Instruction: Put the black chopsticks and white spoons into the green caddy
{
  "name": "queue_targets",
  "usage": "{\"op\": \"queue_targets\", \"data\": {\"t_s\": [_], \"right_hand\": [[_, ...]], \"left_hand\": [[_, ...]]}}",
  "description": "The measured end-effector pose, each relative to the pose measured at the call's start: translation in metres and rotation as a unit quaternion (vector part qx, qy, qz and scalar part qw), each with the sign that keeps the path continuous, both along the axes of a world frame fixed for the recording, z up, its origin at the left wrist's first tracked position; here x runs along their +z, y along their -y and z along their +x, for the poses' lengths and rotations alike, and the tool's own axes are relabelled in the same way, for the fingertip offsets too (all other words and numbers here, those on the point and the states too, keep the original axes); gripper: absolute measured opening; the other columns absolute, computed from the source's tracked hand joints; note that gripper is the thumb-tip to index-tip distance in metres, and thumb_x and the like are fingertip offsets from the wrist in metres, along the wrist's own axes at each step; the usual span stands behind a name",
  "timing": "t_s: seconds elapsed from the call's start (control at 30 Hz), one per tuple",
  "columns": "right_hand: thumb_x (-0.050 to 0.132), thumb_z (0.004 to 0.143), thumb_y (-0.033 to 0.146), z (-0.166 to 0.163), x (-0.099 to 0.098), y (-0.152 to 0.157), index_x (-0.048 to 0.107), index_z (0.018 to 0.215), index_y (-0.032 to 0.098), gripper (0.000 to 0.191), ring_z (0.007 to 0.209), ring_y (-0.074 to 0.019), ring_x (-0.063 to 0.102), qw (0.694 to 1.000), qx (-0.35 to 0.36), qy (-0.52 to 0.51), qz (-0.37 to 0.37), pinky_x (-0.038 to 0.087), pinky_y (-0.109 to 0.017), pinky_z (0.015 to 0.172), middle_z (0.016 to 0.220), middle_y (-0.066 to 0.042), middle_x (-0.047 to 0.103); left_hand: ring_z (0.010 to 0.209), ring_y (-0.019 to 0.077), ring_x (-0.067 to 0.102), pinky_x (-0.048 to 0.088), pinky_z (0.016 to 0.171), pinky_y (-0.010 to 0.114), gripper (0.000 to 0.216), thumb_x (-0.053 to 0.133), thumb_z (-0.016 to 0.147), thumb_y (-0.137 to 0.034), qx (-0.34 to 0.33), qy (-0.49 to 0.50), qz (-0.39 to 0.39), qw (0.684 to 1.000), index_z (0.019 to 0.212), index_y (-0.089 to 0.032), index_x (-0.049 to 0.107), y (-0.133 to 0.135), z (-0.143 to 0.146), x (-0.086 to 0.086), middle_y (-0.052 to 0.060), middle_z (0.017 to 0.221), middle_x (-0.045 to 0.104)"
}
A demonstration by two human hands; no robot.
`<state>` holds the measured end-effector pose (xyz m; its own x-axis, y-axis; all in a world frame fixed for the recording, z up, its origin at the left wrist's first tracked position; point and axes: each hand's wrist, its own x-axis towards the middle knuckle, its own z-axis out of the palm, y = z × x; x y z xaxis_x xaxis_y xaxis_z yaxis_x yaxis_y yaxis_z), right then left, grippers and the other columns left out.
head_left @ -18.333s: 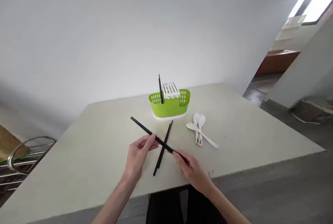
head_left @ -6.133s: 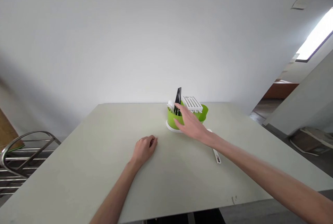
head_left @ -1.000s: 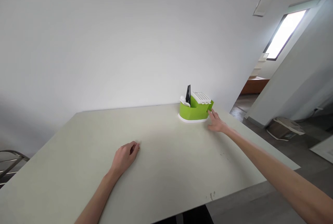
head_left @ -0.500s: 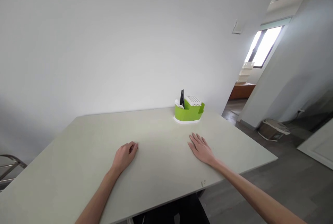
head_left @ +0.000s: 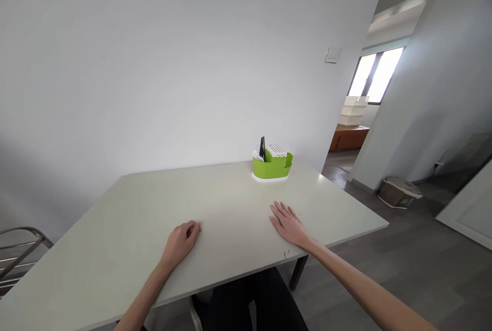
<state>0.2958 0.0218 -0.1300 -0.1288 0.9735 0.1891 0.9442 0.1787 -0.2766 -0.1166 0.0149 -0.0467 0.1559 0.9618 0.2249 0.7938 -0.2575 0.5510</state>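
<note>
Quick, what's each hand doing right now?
Left hand: loosely closed, resting on the table; nothing visible in it.
Right hand: open, flat on the table, holding nothing.

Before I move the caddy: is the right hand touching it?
Apart: the head view shows a strip of tabletop between the right hand and the green caddy.

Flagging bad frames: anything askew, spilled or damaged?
Small dark marks on the tabletop, at its near edge by the right hand, break up its pale surface. Stain or damage, can't tell. Green caddy stands upright.
</note>
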Motion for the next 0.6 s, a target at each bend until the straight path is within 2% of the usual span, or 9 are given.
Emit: {"op": "queue_targets", "data": {"t_s": [0.13,0.33,0.47,0.6], "right_hand": [[0.024,0.110,0.059,0.000,0.001,0.003,0.040,0.165,0.025,0.067,0.163,-0.0272,0.022,1.000,0.002,-0.001,0.005,0.021,-0.051,0.132,0.174,-0.006,0.031],[0.026,0.110,0.056,0.000,0.002,0.006,0.042,0.164,0.026,0.064,0.162,-0.0274,0.024,1.000,0.001,-0.001,0.018,0.023,-0.052,0.131,0.173,-0.006,0.033],[0.026,0.110,0.056,0.001,0.002,0.008,0.043,0.164,0.025,0.064,0.162,-0.0266,0.025,1.000,0.000,0.000,0.022,0.023,-0.050,0.132,0.173,-0.006,0.033],[0.027,0.111,0.055,0.000,0.002,0.009,0.043,0.164,0.024,0.063,0.162,-0.0257,0.026,1.000,-0.003,-0.006,0.029,0.023,-0.050,0.132,0.173,-0.004,0.033]], "left_hand": [[0.063,0.0191,0.056,0.041,0.065,0.029,0.052,0.038,0.098,-0.063,0.014,0.039,-0.032,0.999,0.083,-0.023,0.068,0.017,0.002,0.006,-0.001,0.065,0.060],[0.060,0.0171,0.052,0.042,0.061,0.027,0.057,0.038,0.098,-0.069,0.000,0.070,-0.052,0.996,0.083,-0.023,0.067,0.040,0.006,0.013,-0.001,0.066,0.060],[0.061,0.0172,0.053,0.043,0.061,0.027,0.054,0.042,0.096,-0.069,0.000,0.062,-0.042,0.997,0.083,-0.023,0.067,0.046,0.007,0.012,-0.001,0.067,0.061],[0.064,0.0184,0.058,0.047,0.062,0.027,0.053,0.046,0.094,-0.070,0.007,0.069,-0.033,0.997,0.093,-0.025,0.073,0.044,0.005,0.009,0.000,0.070,0.066]]}}
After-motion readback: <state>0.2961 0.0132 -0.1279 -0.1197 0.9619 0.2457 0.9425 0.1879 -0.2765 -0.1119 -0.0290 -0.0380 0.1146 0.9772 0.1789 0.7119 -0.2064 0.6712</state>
